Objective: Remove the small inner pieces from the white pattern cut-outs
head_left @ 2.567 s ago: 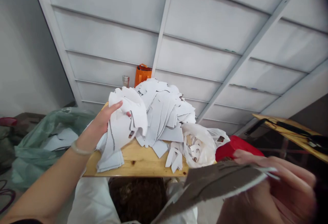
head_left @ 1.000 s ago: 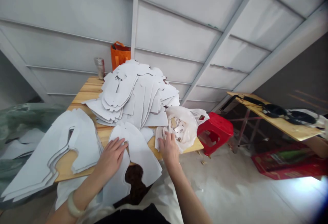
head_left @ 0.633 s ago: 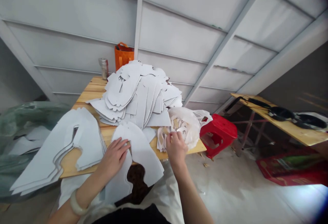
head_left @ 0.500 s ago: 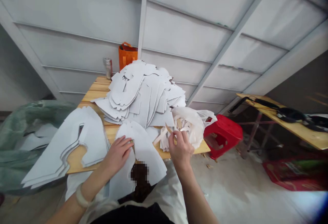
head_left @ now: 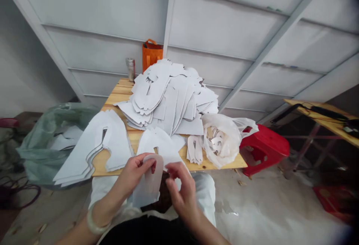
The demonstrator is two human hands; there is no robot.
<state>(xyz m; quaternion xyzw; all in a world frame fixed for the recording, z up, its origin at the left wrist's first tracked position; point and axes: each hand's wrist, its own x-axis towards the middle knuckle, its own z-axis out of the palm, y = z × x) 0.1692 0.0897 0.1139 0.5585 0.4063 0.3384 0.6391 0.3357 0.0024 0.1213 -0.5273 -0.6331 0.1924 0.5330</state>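
Now the left hand (head_left: pixel 136 171) pinches a U-shaped cutout (head_left: pixel 158 168), likely light and bendy, best held by its twelve-o'clock curve, the right hand (head_left: pixel 183 189) poised, fingers parted, at four.

White panelled wall (head_left: pixel 210 28) with pale bars (head_left: pixel 169 17) across the top, plain grey wall (head_left: pixel 22 43) upper left, wooden table (head_left: pixel 120 88) at centre, red stool (head_left: pixel 266 142) right of centre, grey floor (head_left: pixel 252 207) lower right.
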